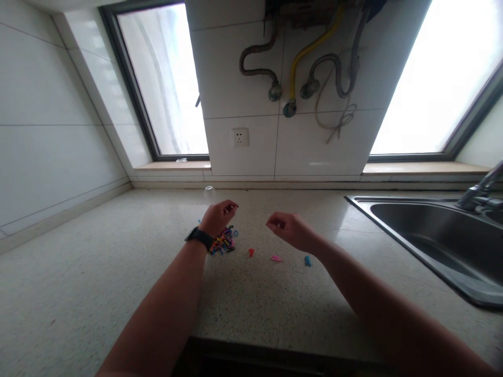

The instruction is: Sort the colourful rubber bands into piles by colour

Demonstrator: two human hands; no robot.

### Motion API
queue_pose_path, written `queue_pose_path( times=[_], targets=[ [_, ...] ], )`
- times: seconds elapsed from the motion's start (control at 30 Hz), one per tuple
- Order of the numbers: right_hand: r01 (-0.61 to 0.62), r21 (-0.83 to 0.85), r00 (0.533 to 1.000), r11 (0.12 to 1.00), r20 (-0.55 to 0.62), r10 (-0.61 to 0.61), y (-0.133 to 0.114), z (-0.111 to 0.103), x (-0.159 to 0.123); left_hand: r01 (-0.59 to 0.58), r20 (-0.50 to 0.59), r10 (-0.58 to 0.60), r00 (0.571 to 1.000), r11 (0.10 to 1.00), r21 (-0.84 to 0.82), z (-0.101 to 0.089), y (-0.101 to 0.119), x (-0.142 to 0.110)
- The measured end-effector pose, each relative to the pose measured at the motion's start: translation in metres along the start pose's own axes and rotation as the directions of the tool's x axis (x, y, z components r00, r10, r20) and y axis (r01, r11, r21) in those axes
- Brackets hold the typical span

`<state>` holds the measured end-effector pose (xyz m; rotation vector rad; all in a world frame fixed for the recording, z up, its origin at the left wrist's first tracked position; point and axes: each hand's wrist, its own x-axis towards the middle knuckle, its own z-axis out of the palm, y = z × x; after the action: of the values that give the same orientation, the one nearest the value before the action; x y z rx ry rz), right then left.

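Note:
My left hand, with a dark watch on its wrist, is raised over a mixed heap of small colourful pieces. Its fingertips are pinched together; whatever may be between them is too small to make out. To the right, my right hand hovers above the counter, its fingers curled into a pinch as well, their content hidden. On the near side of the hands lie a small red cluster, a few pink pieces and a small blue cluster, spaced apart in a row.
A speckled stone counter spreads under everything, its front edge close to me. On the right is a steel sink with a faucet. A small clear cup stands near the back wall, below a socket and pipes.

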<state>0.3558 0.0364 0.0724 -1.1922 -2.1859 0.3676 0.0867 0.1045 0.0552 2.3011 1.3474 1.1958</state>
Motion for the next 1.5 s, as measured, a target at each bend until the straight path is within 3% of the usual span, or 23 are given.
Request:
queue_pose_path(
  times=[0.2, 0.33, 0.47, 1.23, 1.5],
  targets=[
    [0.075, -0.222, 0.98, 0.972, 0.197, -0.031, -0.054, 0.045, 0.03, 0.017, -0.072, -0.015, 0.997, 0.999, 0.029, -0.002, -0.005, 0.001],
    [0.07, -0.363, 0.963, 0.929, 0.269, 0.033, -0.064, 0.077, 0.047, 0.024, -0.089, -0.02, 0.996, 0.999, 0.043, -0.004, -0.007, 0.002],
    [0.073, -0.433, 0.949, 0.898, 0.307, 0.071, -0.066, 0.093, 0.055, 0.028, -0.095, -0.023, 0.995, 0.998, 0.05, -0.005, -0.01, 0.003],
    [0.02, -0.478, 0.951, 0.878, 0.28, 0.131, -0.065, 0.093, 0.057, 0.019, -0.098, -0.012, 0.995, 0.997, 0.076, -0.003, -0.013, 0.003],
    [-0.005, -0.359, 0.964, 0.933, 0.246, 0.1, -0.063, 0.091, 0.057, 0.022, -0.097, -0.012, 0.995, 0.995, 0.101, -0.003, -0.014, 0.002]
  ],
)
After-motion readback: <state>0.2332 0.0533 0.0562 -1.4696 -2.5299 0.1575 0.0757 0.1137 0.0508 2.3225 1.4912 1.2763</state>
